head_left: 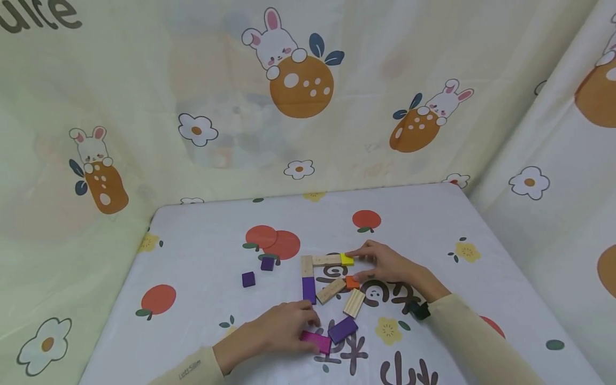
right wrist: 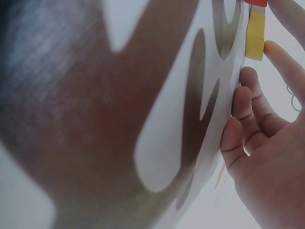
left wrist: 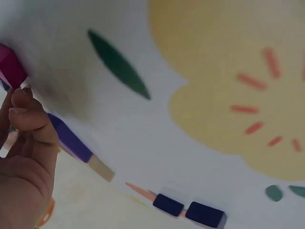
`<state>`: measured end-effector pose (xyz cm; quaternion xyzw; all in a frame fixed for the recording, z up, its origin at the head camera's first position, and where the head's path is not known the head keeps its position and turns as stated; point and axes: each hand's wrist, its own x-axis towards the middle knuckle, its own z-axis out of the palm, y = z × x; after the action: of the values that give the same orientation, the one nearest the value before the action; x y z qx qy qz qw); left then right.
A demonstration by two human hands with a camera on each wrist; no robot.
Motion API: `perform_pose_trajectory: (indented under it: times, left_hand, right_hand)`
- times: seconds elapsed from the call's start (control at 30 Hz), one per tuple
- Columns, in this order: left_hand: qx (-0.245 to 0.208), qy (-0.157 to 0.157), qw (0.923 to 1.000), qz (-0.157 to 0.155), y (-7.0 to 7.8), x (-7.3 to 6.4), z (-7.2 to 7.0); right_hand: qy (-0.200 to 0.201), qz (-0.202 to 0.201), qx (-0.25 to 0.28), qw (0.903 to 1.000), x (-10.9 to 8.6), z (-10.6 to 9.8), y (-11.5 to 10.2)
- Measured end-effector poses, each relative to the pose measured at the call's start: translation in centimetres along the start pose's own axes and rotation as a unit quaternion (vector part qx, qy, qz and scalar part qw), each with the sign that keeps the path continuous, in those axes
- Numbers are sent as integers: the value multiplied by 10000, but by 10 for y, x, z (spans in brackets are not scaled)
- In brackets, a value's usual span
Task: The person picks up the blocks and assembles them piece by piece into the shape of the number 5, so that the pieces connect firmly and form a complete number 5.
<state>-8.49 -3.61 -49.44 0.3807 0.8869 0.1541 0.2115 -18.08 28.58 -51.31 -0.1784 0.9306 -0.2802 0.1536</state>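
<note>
My left hand (head_left: pixel 286 326) holds a magenta block (head_left: pixel 317 342) in the head view, thumb along its near side and bent fingers on the far side. In the left wrist view its fingertips meet the magenta block (left wrist: pixel 12 67); the thumb is mostly hidden. My right hand (head_left: pixel 392 264) spans two blocks: the index fingertip touches a yellow block (head_left: pixel 347 260), the thumb an orange block (head_left: pixel 353 282). The other fingers of the right hand (right wrist: pixel 267 148) bend loosely beside the table. One purple block (head_left: pixel 309 290) lies under the left index finger; another purple block (head_left: pixel 343 330) adjoins the magenta one.
Plain wooden blocks (head_left: pixel 331 291) lie between the hands, and others form a corner with the yellow and purple blocks. Two dark purple cubes (head_left: pixel 248 279) sit to the left. A patterned cloth (head_left: pixel 192 299) covers the table; a printed curtain (head_left: pixel 361 133) hangs behind.
</note>
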Motion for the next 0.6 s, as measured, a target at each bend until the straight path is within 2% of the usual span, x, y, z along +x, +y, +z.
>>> perform_pose_trajectory:
  times: [0.2,0.6]
  left_hand:
    - [-25,7,10000,50,-3,-9,6]
    - [-71,102,9999,-50,0,-10,9]
  right_hand:
    - [27,-48,-27,10000,-1,1,0]
    - [23,9,-50,10000,0,2,1]
